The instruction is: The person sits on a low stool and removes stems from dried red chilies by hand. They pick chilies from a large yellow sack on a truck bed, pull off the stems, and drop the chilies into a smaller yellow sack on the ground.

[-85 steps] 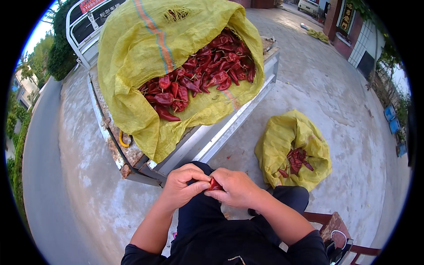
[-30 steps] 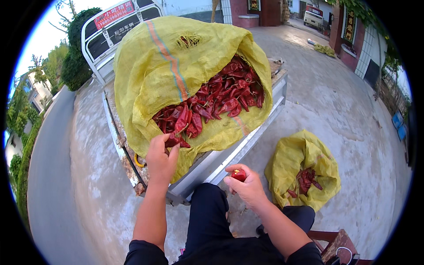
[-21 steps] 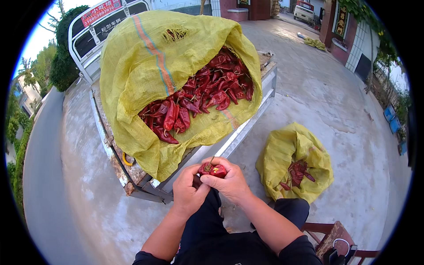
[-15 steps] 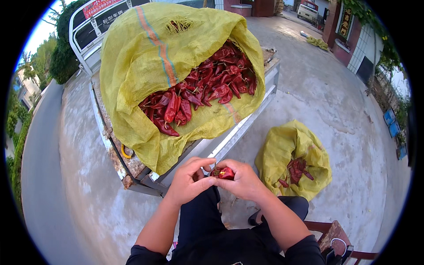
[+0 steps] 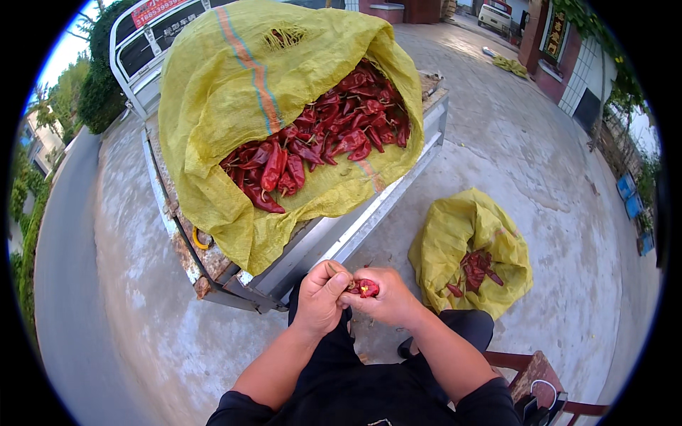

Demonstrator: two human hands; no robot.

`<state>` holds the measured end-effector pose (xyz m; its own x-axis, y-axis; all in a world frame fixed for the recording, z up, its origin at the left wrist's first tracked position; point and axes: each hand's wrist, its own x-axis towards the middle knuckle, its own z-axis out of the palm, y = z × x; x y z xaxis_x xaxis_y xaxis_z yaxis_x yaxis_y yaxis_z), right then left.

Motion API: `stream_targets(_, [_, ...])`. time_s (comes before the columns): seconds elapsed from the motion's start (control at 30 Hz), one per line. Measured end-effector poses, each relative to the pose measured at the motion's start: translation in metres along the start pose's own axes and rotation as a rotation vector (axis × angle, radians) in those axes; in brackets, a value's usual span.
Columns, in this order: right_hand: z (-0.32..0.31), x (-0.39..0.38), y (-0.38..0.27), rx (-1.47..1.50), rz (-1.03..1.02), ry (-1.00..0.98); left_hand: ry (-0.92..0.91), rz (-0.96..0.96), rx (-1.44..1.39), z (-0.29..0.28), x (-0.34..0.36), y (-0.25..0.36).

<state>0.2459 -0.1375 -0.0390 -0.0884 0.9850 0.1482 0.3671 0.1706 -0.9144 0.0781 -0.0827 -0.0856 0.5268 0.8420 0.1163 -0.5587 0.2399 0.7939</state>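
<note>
A red chili pepper (image 5: 366, 287) is held in front of my body, with a small yellow patch showing at its end. Around its body the fingers of my right hand (image 5: 389, 298) are closed. My left hand (image 5: 320, 302) pinches at the stem end, thumb over forefinger, touching the right hand; the stem is mostly covered. Beyond my hands, a big yellow woven sack (image 5: 206, 121) lies open on a truck bed, with many red peppers (image 5: 348, 117) in its mouth. On the ground to the right, a smaller yellow sack (image 5: 440, 234) holds several darker red peppers (image 5: 477, 270).
The truck bed's metal side (image 5: 348, 238) runs just ahead of my hands. A yellow ring (image 5: 202, 238) sits by its rusty corner. Lower right stands a wooden stool or chair (image 5: 543, 380) with a white cable on it. Concrete paving (image 5: 561, 234) stretches rightward.
My left hand has closed from loosely curled fingers into a tight pinch at the pepper's stem end. Both hands sit slightly lower, and the pepper has turned a little.
</note>
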Motion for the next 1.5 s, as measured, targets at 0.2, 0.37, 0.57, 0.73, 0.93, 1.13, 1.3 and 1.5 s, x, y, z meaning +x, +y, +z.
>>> stream_targets(0.2, [0.007,-0.016,0.011,0.333,-0.073,0.111,0.088,-0.210,-0.374,0.010,0.002,-0.009])
stream_targets(0.37, [-0.008,-0.038,0.016,0.329,0.018,0.074,-0.006,-0.248,0.141,-0.005,0.018,-0.008])
stream_targets(0.57, [-0.023,-0.060,0.040,0.529,0.207,0.151,0.037,0.163,1.257,-0.002,0.032,0.041])
stream_targets(0.73, [-0.020,-0.062,0.042,0.561,0.271,0.172,0.080,0.667,1.794,-0.049,0.087,0.117])
stream_targets(0.93, [-0.012,-0.053,0.040,0.551,0.296,0.093,-0.026,0.544,2.127,-0.075,0.094,0.142])
stream_targets(1.13, [-0.007,-0.038,0.031,0.732,0.406,0.040,0.275,0.713,1.477,-0.090,0.067,0.135])
stream_targets(1.3, [0.003,-0.017,0.023,0.895,0.459,0.010,0.466,0.678,1.360,-0.082,0.046,0.122])
stream_targets(1.5, [0.016,0.002,0.014,0.968,0.491,-0.039,0.498,0.805,1.509,-0.076,0.037,0.118])
